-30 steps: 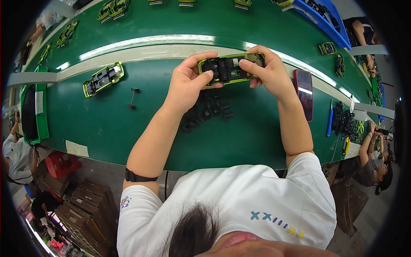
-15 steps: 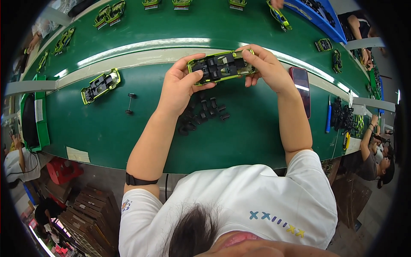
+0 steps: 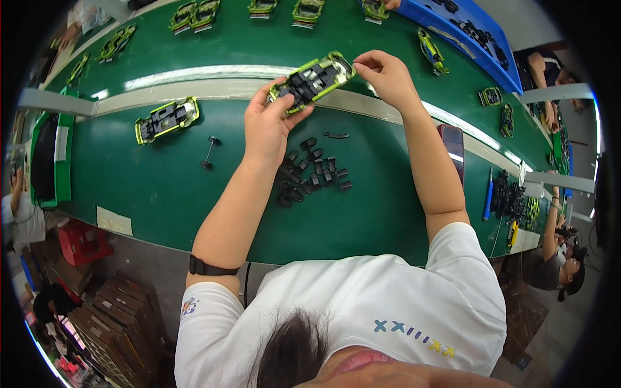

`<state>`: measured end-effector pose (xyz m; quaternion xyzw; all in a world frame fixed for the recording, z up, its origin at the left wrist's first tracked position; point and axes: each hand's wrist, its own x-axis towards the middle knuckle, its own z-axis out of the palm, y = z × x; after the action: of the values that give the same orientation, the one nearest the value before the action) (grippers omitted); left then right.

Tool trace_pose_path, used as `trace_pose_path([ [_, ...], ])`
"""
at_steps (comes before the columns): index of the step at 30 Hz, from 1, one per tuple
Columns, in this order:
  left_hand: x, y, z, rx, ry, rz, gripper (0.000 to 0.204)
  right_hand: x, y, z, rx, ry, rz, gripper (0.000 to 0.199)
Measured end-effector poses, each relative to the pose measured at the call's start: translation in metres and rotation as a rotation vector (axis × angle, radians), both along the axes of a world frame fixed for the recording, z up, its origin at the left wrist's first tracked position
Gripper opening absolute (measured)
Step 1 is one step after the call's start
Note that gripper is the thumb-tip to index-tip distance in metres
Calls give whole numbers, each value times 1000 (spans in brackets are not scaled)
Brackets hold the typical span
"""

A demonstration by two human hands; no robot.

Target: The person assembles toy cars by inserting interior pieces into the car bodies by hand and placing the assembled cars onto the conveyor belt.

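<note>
- Lime-green car shell (image 3: 309, 84) with black interior parts, held above the pale strip along the bench (image 3: 388, 213), tilted with its right end higher in view.
- Left hand (image 3: 266, 126): its grip is pinching the near left end of that shell, thumb on top, fingers around the edge.
- Right hand (image 3: 391, 81): thumb and fingertips drawn together just at the shell's far right corner; I cannot tell whether this grip pinches the corner or only meets it.
- Small black parts (image 3: 317, 183) lie in a loose heap below the hands, with a slim black piece (image 3: 336, 135) just above them.
- Second car shell (image 3: 167, 121), also lime and black, rests to the left, near an axle with two wheels (image 3: 209, 154).
- Phone (image 3: 452, 143) beside the right forearm; farther right, a blue tool (image 3: 488, 197) and a yellow-handled tool (image 3: 512, 234).
- Blue bin (image 3: 475, 64) at upper right, green bin (image 3: 61, 187) at far left.
</note>
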<state>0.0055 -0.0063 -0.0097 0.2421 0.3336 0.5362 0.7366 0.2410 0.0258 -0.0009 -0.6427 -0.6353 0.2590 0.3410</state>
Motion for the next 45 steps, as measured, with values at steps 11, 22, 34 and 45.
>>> trace_pose_path([
  [11, -16, 14, -1, 72, -50, 201, 32, -80, -88, 36, -212, -334, 505, 24],
  [22, -14, 14, -4, 83, -37, 203, 32, -80, -82, 20, -33, -496, 767, 26],
  [34, -13, 10, -2, 71, 14, 171, 33, -45, -104, 23, -185, -158, 448, 17],
  [45, 8, -13, 6, 109, 108, -163, 34, -36, -64, 41, -88, 565, -34, 21],
])
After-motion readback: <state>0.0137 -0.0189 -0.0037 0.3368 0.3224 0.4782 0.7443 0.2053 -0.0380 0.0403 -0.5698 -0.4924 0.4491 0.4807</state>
